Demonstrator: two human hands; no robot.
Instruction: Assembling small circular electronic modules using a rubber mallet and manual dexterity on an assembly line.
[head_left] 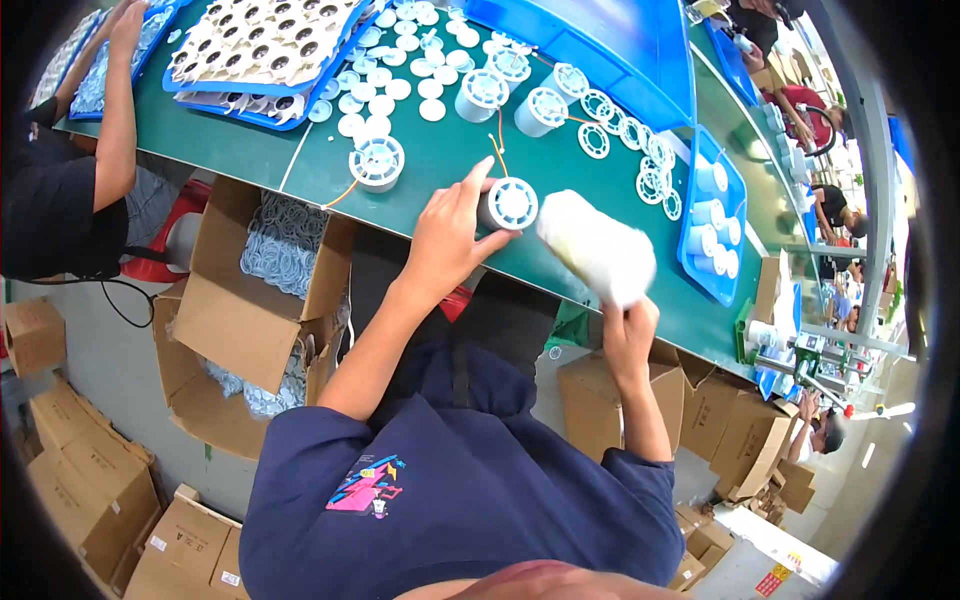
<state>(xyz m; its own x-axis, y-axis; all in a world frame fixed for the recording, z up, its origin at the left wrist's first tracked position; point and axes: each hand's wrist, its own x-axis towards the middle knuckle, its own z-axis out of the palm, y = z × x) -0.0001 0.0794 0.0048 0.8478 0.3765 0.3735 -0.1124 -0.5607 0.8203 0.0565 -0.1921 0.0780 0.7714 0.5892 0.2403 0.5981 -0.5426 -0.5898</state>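
My left hand [450,235] curls around a short cylindrical part [514,205] at the table's near edge. A white slotted disc caps its top, and its side looks dark between my thumb and fingers. To the right, my right hand [630,335] is closed below a thick white mallet-like tool [600,248], smeared by motion. Its handle is hidden in my grip. The tool's far end is beside the capped part, apart from it in this view. An orange wire [497,150] runs up from near my left fingers. Another white capped cylinder [379,164] stands to the left.
Several white cylinders [541,112], slotted rings [594,140] and round discs [431,109] lie across the green table [330,190]. A blue tray [720,290] of white cups stands right. Cardboard boxes [235,330] stand below. Another person's arm [117,130] reaches in at left.
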